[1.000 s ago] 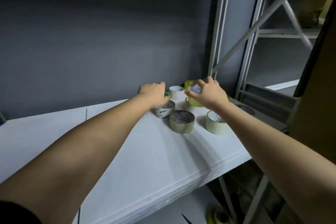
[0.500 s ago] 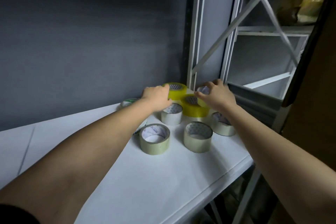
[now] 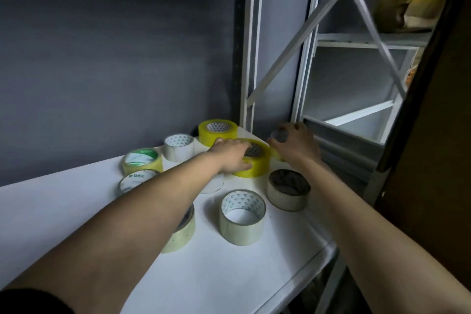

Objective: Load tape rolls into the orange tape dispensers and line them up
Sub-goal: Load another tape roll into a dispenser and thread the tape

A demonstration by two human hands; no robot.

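Several tape rolls stand on a white shelf [image 3: 229, 275]. My left hand [image 3: 233, 154] grips a bright yellow roll [image 3: 257, 167] near the shelf's back right, thumb on its side and fingers over its top. My right hand [image 3: 297, 144] holds a small clear roll [image 3: 279, 135] lifted just behind that yellow roll. Another yellow roll [image 3: 218, 131] stands at the back. Pale rolls sit nearer: one [image 3: 242, 216] in front, one [image 3: 288, 190] at the right, one [image 3: 179, 146] behind my left wrist. No orange dispenser is in view.
A green-printed roll [image 3: 142, 162] and a clear roll [image 3: 135, 181] lie at the left; another roll [image 3: 182, 234] is half hidden under my left forearm. White metal uprights [image 3: 251, 58] and braces rise at the shelf's right end. A grey wall backs the shelf.
My left hand has moved right from a pale roll onto the yellow roll in front. My right hand has lifted with the small clear roll. The view has closed in on the rolls.
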